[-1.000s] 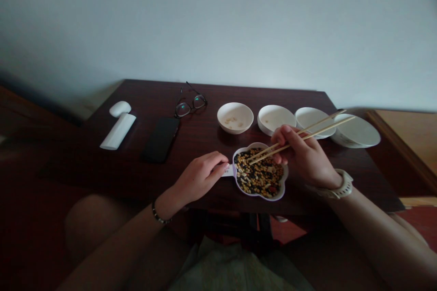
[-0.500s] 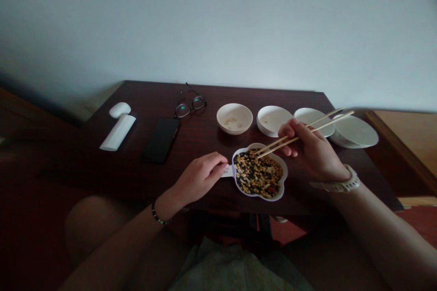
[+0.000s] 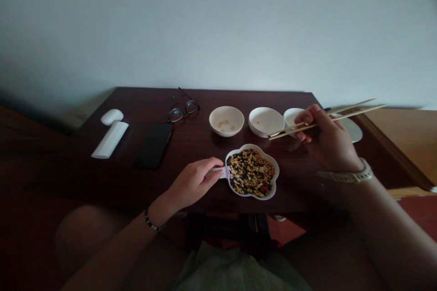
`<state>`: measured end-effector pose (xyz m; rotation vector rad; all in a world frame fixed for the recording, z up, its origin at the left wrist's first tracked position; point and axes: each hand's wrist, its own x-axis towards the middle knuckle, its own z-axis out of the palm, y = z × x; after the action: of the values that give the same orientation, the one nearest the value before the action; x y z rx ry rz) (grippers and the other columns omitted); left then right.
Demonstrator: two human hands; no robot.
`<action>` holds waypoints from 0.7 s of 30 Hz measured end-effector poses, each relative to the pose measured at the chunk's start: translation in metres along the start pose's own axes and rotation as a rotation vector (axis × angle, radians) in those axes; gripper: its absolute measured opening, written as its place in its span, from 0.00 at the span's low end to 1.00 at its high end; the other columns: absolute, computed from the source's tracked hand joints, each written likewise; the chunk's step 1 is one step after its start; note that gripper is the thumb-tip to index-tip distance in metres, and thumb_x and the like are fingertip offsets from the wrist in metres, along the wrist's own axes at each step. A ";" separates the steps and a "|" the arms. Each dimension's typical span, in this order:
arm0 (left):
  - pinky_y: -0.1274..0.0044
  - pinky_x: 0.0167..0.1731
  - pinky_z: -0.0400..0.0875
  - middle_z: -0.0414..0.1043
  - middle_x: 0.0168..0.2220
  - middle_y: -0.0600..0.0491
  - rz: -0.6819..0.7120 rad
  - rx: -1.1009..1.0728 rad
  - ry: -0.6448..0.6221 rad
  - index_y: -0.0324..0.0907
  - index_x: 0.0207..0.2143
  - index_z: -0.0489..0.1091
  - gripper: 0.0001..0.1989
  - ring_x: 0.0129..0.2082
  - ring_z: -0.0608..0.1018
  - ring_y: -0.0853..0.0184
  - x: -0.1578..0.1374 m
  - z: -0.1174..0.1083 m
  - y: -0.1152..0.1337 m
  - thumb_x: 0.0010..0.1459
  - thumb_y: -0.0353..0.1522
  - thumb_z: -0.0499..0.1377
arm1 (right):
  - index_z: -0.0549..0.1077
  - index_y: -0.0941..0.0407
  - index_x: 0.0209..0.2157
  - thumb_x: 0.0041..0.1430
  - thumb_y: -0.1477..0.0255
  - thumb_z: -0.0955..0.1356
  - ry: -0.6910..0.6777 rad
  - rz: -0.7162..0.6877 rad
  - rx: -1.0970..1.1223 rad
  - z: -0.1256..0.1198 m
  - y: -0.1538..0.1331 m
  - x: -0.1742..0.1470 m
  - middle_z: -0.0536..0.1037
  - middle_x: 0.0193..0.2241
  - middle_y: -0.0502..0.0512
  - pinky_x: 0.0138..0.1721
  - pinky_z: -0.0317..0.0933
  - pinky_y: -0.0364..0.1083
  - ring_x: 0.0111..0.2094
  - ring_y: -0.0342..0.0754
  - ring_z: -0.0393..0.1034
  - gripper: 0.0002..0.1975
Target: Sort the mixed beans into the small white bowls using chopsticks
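My left hand point(image 3: 196, 182) is closed on the short handle of a white flower-shaped scoop point(image 3: 277, 168), which rests near the table's front edge. Mixed yellow and black beans or grains point(image 3: 251, 173), with some paler pieces, fill it. In my right hand point(image 3: 324, 138) is a pair of wooden chopsticks point(image 3: 358, 111), their tips close together in front of the second bowl point(image 3: 266, 122). A small dark bit shows at the tips; I cannot make out what it is. One pale piece lies inside that bowl. Several lie in the white bowl point(image 3: 226, 121) left of it.
Behind my right hand, a third bowl point(image 3: 292, 116) and a larger white dish point(image 3: 353, 129) are partly hidden. Eyeglasses point(image 3: 184, 111), a black phone point(image 3: 154, 145) and a white two-part object point(image 3: 109, 138) lie on the left of the dark table point(image 3: 150, 97). A wall stands behind.
My right hand has lifted the chopsticks out of the beans and carried them up and right, toward the bowls. My left hand still holds the scoop. The whole view has shifted slightly.
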<state>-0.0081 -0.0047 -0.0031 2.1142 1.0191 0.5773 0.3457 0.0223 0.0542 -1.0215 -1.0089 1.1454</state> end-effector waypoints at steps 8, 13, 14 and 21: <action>0.75 0.42 0.73 0.84 0.46 0.53 -0.028 0.030 -0.096 0.47 0.54 0.75 0.13 0.41 0.84 0.64 0.004 0.003 0.001 0.76 0.43 0.60 | 0.72 0.56 0.29 0.73 0.61 0.72 0.377 -0.277 -0.210 -0.082 -0.013 0.025 0.74 0.24 0.51 0.20 0.56 0.42 0.20 0.40 0.73 0.19; 0.74 0.43 0.72 0.84 0.47 0.53 -0.033 0.060 -0.153 0.47 0.55 0.74 0.15 0.43 0.85 0.62 0.015 0.008 0.013 0.75 0.44 0.61 | 0.74 0.55 0.29 0.76 0.61 0.69 0.403 -0.273 -0.390 -0.115 0.003 0.033 0.77 0.21 0.51 0.22 0.65 0.41 0.19 0.42 0.73 0.20; 0.74 0.42 0.71 0.84 0.47 0.52 -0.028 0.072 -0.165 0.46 0.55 0.74 0.15 0.43 0.84 0.61 0.019 0.008 0.016 0.75 0.45 0.61 | 0.75 0.55 0.29 0.76 0.61 0.68 0.399 -0.268 -0.403 -0.117 0.003 0.032 0.77 0.20 0.51 0.23 0.66 0.42 0.19 0.43 0.73 0.20; 0.76 0.36 0.67 0.81 0.38 0.54 0.001 0.045 -0.278 0.43 0.47 0.75 0.15 0.34 0.79 0.66 0.052 0.010 0.036 0.74 0.45 0.61 | 0.75 0.55 0.30 0.75 0.63 0.69 0.400 -0.306 -0.303 -0.121 -0.015 0.028 0.75 0.22 0.51 0.24 0.64 0.43 0.21 0.43 0.73 0.17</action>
<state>0.0466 0.0175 0.0226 2.1611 0.8802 0.2525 0.4697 0.0352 0.0440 -1.2262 -0.9867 0.5183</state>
